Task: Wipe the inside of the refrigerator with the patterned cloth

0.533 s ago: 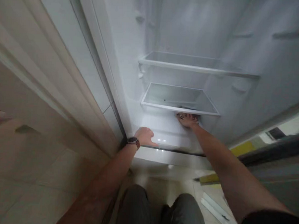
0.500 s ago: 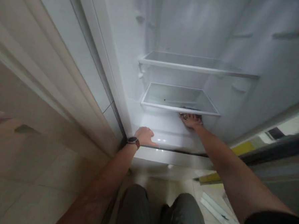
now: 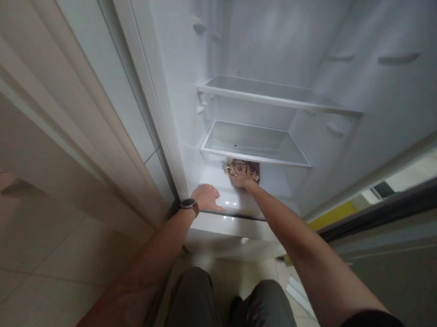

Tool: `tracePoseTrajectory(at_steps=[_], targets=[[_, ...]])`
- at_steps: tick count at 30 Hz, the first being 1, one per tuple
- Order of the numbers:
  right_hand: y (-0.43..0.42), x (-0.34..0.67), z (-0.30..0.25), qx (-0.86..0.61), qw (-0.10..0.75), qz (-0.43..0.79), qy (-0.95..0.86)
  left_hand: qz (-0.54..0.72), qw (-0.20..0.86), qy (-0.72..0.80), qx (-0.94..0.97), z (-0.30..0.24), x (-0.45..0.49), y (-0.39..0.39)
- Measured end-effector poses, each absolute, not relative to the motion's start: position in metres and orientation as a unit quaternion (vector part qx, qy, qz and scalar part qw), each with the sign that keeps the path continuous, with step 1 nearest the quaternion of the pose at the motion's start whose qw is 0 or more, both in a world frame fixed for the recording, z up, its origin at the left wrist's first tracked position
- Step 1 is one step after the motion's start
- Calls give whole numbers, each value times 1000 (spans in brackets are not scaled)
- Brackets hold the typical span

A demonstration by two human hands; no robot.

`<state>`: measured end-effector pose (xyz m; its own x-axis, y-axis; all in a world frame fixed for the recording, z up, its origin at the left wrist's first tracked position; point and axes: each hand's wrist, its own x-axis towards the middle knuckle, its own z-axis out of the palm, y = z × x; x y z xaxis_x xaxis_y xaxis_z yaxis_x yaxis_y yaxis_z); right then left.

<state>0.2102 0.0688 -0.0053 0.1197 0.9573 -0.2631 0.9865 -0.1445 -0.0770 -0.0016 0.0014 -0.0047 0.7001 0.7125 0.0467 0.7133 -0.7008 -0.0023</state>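
I face an open white fridge [image 3: 284, 35] with its shelves bare. My left hand [image 3: 207, 196], with a dark watch on the wrist, rests flat and open on the front of the fridge floor [image 3: 238, 203]. My right hand [image 3: 243, 175] reaches deeper in, just under the lower glass shelf [image 3: 254, 143], and presses a brownish patterned cloth [image 3: 249, 166] against the fridge floor. The fingers are closed over the cloth.
An upper glass shelf [image 3: 277, 93] spans the fridge above the lower one. A pale wall and door frame [image 3: 77, 127] stand at left. My knees [image 3: 233, 306] are over a tiled floor, with white strips [image 3: 299, 294] lying at lower right.
My right hand has slid the cloth leftward along the fridge floor under the lower shelf. The left hand has stayed in place. The view has shifted a little.
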Motion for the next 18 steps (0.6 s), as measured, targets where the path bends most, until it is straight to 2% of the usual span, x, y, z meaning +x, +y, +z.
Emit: tracePoseTrajectory(at_steps=[4,8,13,18], targets=[[60,148,-3,672,49,-165,720,-24,21,-382,-924,-8,-3,3],[46,131,0,612,48,-179,769,-30,31,-374,-927,-6,-3,3],[24,169,6,604,40,-173,777,-27,38,-370,-928,-5,-4,2],[0,245,13,684,46,-164,709,-21,41,-373,-927,-7,-5,2]])
